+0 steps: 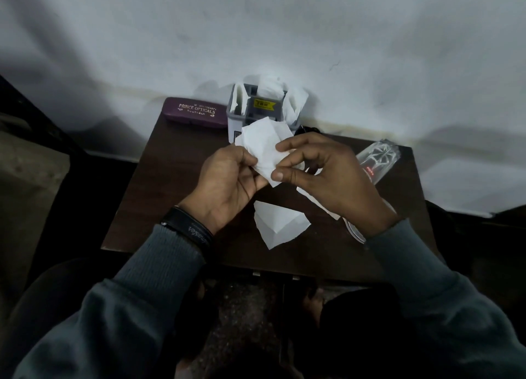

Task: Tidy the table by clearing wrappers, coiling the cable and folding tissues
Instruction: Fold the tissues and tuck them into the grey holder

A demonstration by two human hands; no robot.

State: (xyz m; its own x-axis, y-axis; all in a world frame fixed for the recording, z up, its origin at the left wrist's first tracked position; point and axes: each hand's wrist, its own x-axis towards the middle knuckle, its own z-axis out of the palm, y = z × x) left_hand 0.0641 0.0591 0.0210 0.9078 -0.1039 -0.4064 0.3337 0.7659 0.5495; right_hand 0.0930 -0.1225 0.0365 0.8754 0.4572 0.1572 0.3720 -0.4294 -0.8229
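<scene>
You hold the white tissue (264,148) in the air above the middle of the table (170,193), between both hands. Your left hand (227,182) pinches its left edge, fingers curled. Your right hand (327,179) pinches its lower right corner between thumb and forefinger, with the other fingers bent behind. The sheet is creased and partly doubled over. A second tissue (280,225) lies flat on the table directly below your hands, near the front edge. A third tissue (316,199) shows partly under your right hand. A loop of white cable (353,230) shows just beside your right wrist; the rest is hidden by the sleeve. A clear plastic wrapper (378,156) lies at the table's right edge. At the back, against the wall, a grey organiser (236,116) holds more crumpled tissues. A purple spectacle case (195,112) lies just to its left. A black wristband (187,227) sits on your left wrist.
</scene>
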